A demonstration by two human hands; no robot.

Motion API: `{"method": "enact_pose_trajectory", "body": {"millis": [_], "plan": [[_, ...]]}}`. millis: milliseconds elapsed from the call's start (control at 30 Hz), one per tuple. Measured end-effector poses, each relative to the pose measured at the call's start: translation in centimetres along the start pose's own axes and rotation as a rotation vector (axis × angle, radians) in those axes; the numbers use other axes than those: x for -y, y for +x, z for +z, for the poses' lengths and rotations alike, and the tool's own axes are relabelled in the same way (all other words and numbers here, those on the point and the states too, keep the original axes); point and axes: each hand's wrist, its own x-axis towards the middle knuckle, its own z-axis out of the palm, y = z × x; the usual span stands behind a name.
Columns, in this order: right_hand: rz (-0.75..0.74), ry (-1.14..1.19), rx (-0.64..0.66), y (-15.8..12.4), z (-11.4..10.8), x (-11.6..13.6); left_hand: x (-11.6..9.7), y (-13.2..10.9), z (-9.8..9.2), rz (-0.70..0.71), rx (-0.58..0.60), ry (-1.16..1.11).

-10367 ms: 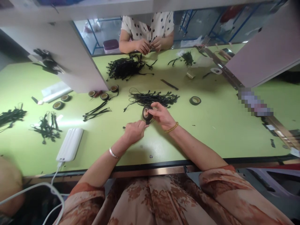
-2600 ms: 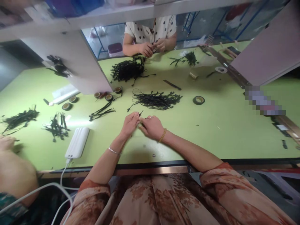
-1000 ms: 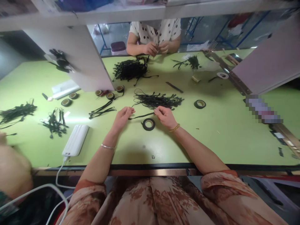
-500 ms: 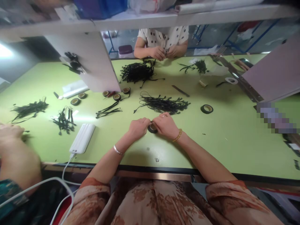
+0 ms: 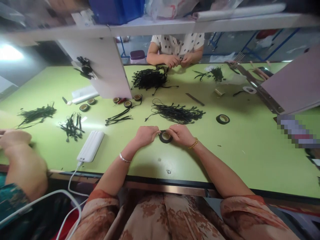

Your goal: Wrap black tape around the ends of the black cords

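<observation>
A roll of black tape (image 5: pixel 165 137) is between my two hands, close to the front of the green table (image 5: pixel 237 150). My left hand (image 5: pixel 147 136) pinches a dark bit at the roll's upper left, probably the tape's end. At the roll's right side, my right hand (image 5: pixel 183 134) has its thumb and fingers closed on the roll's edge. Just beyond my hands lies a bundle of thin black cords (image 5: pixel 178 112). To the right a second black tape roll (image 5: pixel 223 119) lies flat.
A white power bank (image 5: pixel 90 146) with a cable lies left of my arms. Further left are black strap piles (image 5: pixel 72 127) and a neighbour's arm (image 5: pixel 25 160). Across the table, a person's hands (image 5: pixel 178 61) work behind a black heap (image 5: pixel 150 78). Upright panels (image 5: pixel 100 66) stand on the table.
The hands have parted slightly, and more of the tape roll shows between them. The whole view has shifted a little. The hands of the person opposite have moved slightly.
</observation>
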Motion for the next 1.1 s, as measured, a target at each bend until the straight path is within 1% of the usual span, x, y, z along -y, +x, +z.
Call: {"method": "enact_pose_trajectory", "body": {"millis": [67, 100, 167, 233, 267, 333, 367, 433, 500, 567, 667, 767, 900, 967, 1033, 1100], "plan": [[0.047, 0.062, -0.043, -0.1, -0.2, -0.3, 0.8, 0.0, -0.1, 0.018, -0.008, -0.011], [0.082, 0.090, -0.085, -0.2, -0.3, -0.6, 1.4, 0.0, -0.2, 0.000, -0.025, -0.013], [0.172, 0.150, -0.186, -0.3, -0.6, -1.3, 3.2, -0.1, -0.5, -0.107, -0.093, -0.008], [0.264, 0.208, -0.265, -0.4, -0.7, -2.2, 5.6, -0.2, -0.7, -0.285, -0.253, 0.002], [0.296, 0.227, -0.279, -0.4, -0.6, -2.5, 6.9, -0.3, -0.8, -0.395, -0.348, 0.002], [0.319, 0.235, -0.266, -0.5, -0.2, -3.0, 9.3, -0.5, -0.7, -0.558, -0.465, -0.003], [0.312, 0.227, -0.247, -0.5, 0.1, -3.1, 10.4, -0.6, -0.5, -0.609, -0.530, 0.009], [0.280, 0.206, -0.208, -0.4, 0.6, -2.8, 11.8, -0.7, 0.0, -0.643, -0.613, 0.042], [0.243, 0.189, -0.185, 0.0, 0.7, -2.1, 12.3, -0.6, 0.7, -0.659, -0.608, 0.032], [0.199, 0.165, -0.166, 0.9, 0.4, -1.1, 12.4, -0.3, 1.4, -0.670, -0.553, -0.012], [0.100, 0.123, -0.098, 3.8, -0.1, 0.6, 12.2, 0.2, 2.2, -0.697, -0.467, -0.071], [0.006, 0.075, -0.013, 8.7, 0.7, 2.0, 12.2, 0.4, 2.6, -0.697, -0.447, -0.052], [0.012, -0.116, 0.149, 16.1, 3.8, 3.0, 12.1, 0.1, 2.5, -0.686, -0.475, -0.008], [0.030, -0.160, 0.194, 19.2, 5.6, 3.1, 11.8, -0.1, 2.3, -0.674, -0.494, -0.001], [0.032, -0.210, 0.213, 21.4, 6.9, 3.0, 11.6, -0.1, 2.0, -0.658, -0.520, -0.003], [0.060, -0.268, 0.242, 22.8, 7.9, 2.6, 11.3, -0.1, 1.8, -0.643, -0.550, -0.009]]}}
